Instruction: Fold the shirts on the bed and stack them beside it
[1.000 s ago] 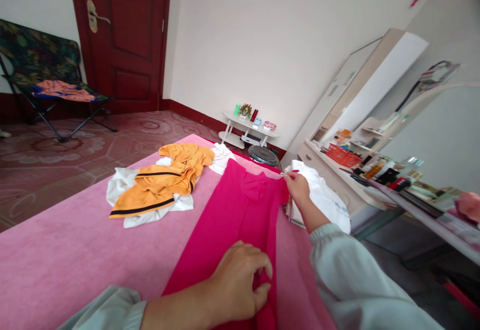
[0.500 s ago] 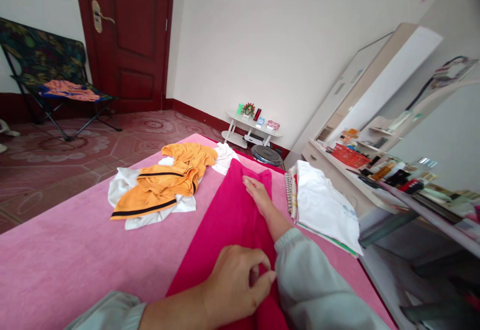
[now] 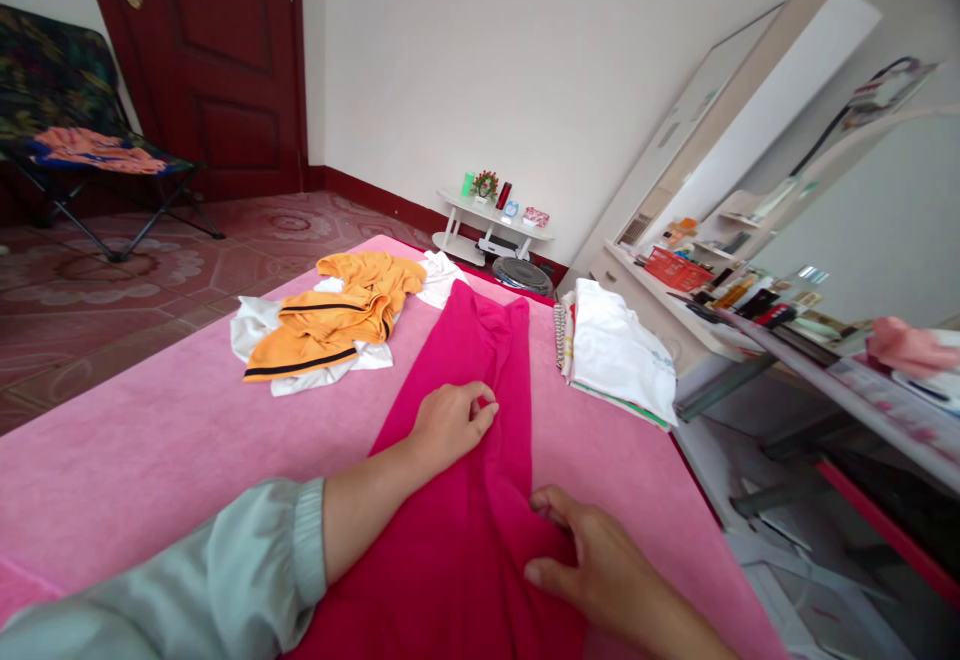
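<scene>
A long magenta garment (image 3: 450,540) lies lengthwise on the pink bed cover (image 3: 172,440), with folds and creases along its right side. Midway up it, my left hand (image 3: 454,425) rests on the cloth, thumb and forefinger pinched together on a fold. Nearer to me, my right hand (image 3: 600,560) is at the garment's right edge, its thumb and fingers apart beside the bulging cloth. An orange garment (image 3: 337,315) with black stripes lies crumpled over white cloth (image 3: 255,325) at the left. On the right sits a stack of folded clothes with a white shirt (image 3: 615,350) on top.
Along the right stands a dressing table (image 3: 645,285) with a red basket (image 3: 675,268), bottles and a mirror. A low white stand (image 3: 495,218) is by the far wall. At the left are a folding chair (image 3: 75,90) with clothes on it and a dark red door (image 3: 217,30).
My left hand has moved forward up the garment. My right hand has come back from the far part to the near right edge. The view has shifted, and more of the garment's near part shows.
</scene>
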A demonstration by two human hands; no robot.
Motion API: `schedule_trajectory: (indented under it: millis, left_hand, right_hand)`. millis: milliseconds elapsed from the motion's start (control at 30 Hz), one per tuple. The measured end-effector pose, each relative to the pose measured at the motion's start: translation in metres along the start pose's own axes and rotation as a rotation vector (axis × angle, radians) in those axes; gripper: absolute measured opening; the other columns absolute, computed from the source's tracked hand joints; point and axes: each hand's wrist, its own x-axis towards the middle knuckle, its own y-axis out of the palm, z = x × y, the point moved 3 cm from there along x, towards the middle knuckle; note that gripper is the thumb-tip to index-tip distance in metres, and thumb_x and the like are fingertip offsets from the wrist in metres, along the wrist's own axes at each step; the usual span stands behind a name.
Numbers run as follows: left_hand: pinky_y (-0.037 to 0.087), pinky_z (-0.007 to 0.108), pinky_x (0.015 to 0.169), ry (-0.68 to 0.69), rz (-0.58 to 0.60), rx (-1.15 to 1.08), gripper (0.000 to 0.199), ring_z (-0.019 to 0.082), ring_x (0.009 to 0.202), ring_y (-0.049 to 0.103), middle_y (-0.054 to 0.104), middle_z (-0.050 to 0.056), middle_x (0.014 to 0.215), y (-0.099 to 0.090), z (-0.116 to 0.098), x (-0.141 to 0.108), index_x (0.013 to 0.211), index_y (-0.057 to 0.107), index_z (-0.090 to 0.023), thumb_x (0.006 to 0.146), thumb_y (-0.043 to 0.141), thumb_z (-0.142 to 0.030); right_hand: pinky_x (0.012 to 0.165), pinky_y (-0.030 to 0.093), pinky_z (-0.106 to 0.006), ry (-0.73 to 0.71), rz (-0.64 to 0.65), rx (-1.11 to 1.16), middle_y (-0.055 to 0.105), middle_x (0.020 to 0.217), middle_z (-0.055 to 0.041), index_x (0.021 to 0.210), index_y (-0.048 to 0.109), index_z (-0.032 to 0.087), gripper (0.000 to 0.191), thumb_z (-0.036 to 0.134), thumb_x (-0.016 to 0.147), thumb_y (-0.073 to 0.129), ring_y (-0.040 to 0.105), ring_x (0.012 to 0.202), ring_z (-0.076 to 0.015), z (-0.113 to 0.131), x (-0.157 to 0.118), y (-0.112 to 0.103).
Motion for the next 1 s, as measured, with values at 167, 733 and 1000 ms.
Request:
schedule_trajectory:
  millis: [167,733,1000]
  left_hand:
    - [0.036,0.025,0.057,0.047,0.003,-0.021,0.030,0.016,0.063,0.060,0.067,-0.001,0.067,0.002,0.000,-0.001,0.102,0.064,-0.024,0.082,0.054,-0.044]
    - [0.049,0.017,0.053,-0.295,0.128,-0.468,0.042,0.011,0.069,0.063,0.065,0.003,0.088,0.012,0.041,0.111,0.123,0.048,-0.021,0.082,0.056,-0.024]
    - [0.044,0.018,0.046,-0.280,0.091,-0.275,0.053,0.010,0.048,0.056,0.066,0.003,0.072,0.034,0.037,0.186,0.123,0.056,-0.017,0.079,0.061,-0.046]
  right_hand:
    - [0.096,0.040,-0.034,0.004,-0.034,0.042,0.061,0.119,-0.0082,0.124,0.055,0.023,0.047,0.031,0.078,0.056,0.055,0.112,-0.0234,0.035,-0.029,0.002]
    - [0.067,0.046,-0.023,-0.473,-0.015,-0.206,0.068,0.102,-0.0021,0.128,0.051,0.034,0.053,0.022,0.077,0.059,0.065,0.081,-0.0183,0.054,0.039,0.037]
    - [0.038,0.009,-0.025,-0.766,-0.302,-0.414,0.055,0.063,0.0057,0.100,0.063,0.040,0.023,0.035,0.077,0.064,0.043,0.043,-0.0087,0.036,0.055,0.075]
